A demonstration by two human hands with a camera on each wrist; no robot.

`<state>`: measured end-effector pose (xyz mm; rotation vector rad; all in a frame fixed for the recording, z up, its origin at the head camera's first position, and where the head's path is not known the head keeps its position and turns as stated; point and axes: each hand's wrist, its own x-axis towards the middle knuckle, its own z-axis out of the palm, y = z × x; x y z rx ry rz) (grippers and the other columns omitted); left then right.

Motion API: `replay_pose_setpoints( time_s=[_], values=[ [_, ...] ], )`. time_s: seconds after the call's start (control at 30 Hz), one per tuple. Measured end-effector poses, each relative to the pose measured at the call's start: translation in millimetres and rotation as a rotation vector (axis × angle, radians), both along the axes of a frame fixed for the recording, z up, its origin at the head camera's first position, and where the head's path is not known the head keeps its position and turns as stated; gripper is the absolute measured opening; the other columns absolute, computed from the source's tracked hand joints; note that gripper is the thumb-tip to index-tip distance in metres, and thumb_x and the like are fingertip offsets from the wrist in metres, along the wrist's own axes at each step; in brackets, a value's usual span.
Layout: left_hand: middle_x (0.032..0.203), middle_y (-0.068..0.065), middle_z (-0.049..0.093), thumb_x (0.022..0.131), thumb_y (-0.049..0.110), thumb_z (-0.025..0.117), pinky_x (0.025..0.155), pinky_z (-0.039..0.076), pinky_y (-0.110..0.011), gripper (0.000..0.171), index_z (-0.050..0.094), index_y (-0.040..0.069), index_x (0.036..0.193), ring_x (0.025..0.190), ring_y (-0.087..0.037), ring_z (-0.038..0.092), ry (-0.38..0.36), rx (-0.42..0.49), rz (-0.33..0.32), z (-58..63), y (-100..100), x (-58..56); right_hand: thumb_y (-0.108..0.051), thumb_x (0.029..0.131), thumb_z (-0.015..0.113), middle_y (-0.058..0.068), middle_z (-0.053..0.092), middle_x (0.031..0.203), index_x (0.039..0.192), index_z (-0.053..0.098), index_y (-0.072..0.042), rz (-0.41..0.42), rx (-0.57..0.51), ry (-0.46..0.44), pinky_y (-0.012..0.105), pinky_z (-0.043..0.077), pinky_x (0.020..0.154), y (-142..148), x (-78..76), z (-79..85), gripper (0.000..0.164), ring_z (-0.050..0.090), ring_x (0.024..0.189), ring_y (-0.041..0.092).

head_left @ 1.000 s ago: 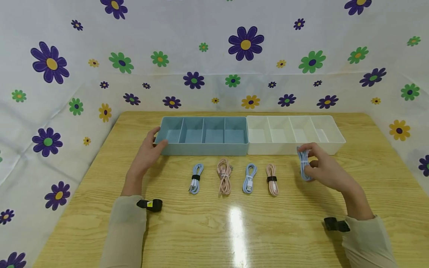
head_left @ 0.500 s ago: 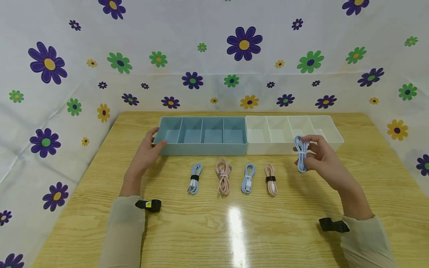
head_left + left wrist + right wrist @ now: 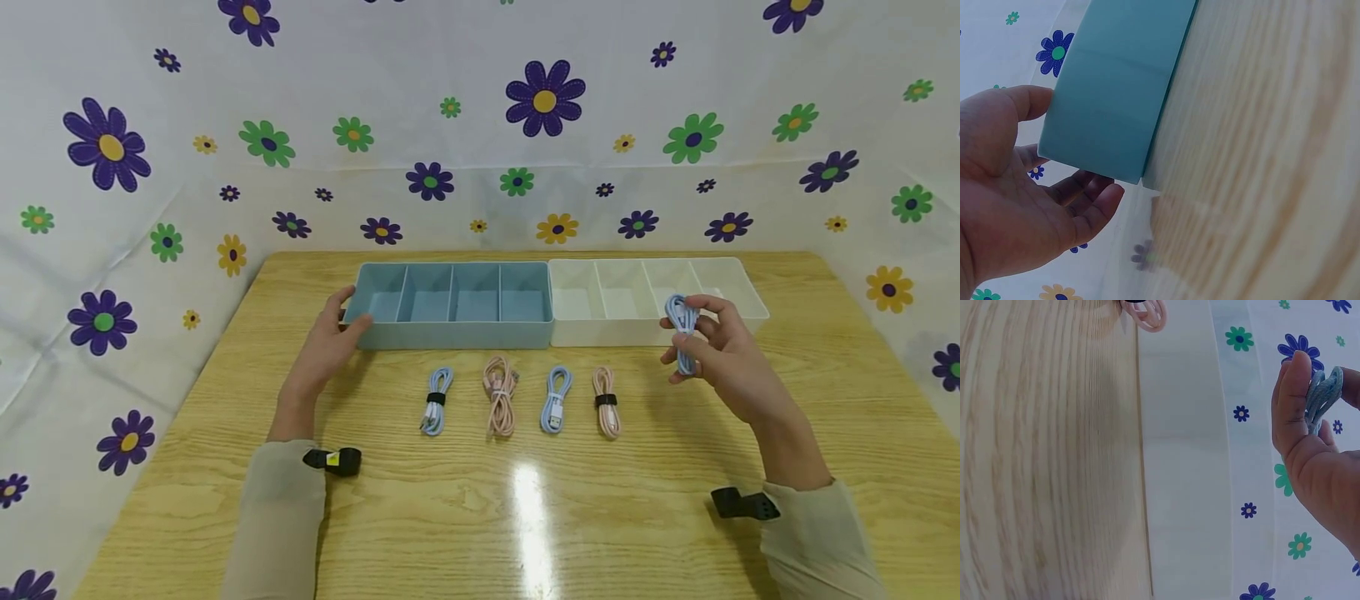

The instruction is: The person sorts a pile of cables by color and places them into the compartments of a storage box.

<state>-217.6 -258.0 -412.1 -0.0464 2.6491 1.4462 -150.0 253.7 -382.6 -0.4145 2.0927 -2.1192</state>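
Note:
My right hand [image 3: 731, 358] pinches a coiled light-blue cable [image 3: 682, 315] with a white tie, raised before the front wall of the white divided box [image 3: 622, 333]. In the right wrist view the coil [image 3: 1321, 400] shows between thumb and fingers. At the far left, my left hand [image 3: 327, 343] grips the near end corner of the blue divided box [image 3: 457, 335]; its thumb lies at the front rim, the fingers round the end wall [image 3: 1094, 150]. A row on the table holds a blue cable [image 3: 436, 402], a pink cable [image 3: 501, 397], another blue cable [image 3: 556, 400] and another pink cable [image 3: 607, 402].
The two boxes stand end to end near the back of the wooden table [image 3: 420, 517], each split into several compartments. A white flowered cloth [image 3: 450, 75] rises behind and at both sides. Black camera straps [image 3: 341, 461] sit at the sleeves.
My right hand has lifted the blue cable up and slightly away from the table, and the coil has turned in the fingers. The left hand stays at the blue box.

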Motion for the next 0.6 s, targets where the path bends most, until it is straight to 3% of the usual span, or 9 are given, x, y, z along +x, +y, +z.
replay_pose_setpoints(
  time_s=[0.17, 0.4, 0.6],
  values=[
    [0.157, -0.027, 0.021, 0.105, 0.04, 0.045, 0.111, 0.028, -0.061, 0.071, 0.006, 0.018, 0.161, 0.138, -0.046, 0.031, 0.001, 0.014, -0.003, -1.8, -1.6, -1.2, -0.006, 0.102, 0.053, 0.011, 0.05, 0.127, 0.139, 0.025, -0.015, -0.022, 0.012, 0.008, 0.029, 0.058, 0.072, -2.4, -0.2, -1.2, 0.047, 0.066, 0.09, 0.016],
    [0.156, -0.028, 0.023, 0.105, 0.04, 0.045, 0.111, 0.029, -0.061, 0.072, 0.006, 0.018, 0.161, 0.137, -0.046, 0.033, 0.01, 0.022, -0.011, -2.3, -3.2, -2.1, -0.005, 0.101, 0.056, 0.002, 0.056, 0.127, 0.139, 0.032, -0.016, -0.043, 0.101, 0.05, 0.02, 0.05, 0.084, -4.9, -0.2, -2.8, 0.046, 0.055, 0.114, 0.013],
    [0.156, -0.028, 0.022, 0.105, 0.038, 0.045, 0.11, 0.031, -0.061, 0.071, 0.006, 0.02, 0.161, 0.137, -0.045, 0.033, 0.006, 0.035, -0.012, -1.4, -2.4, -0.9, 0.007, 0.096, 0.058, 0.006, 0.056, 0.124, 0.137, 0.035, -0.013, -0.017, 0.039, 0.078, 0.022, 0.054, 0.083, -5.4, -0.5, -2.5, 0.051, 0.06, 0.109, 0.011]
  ],
)
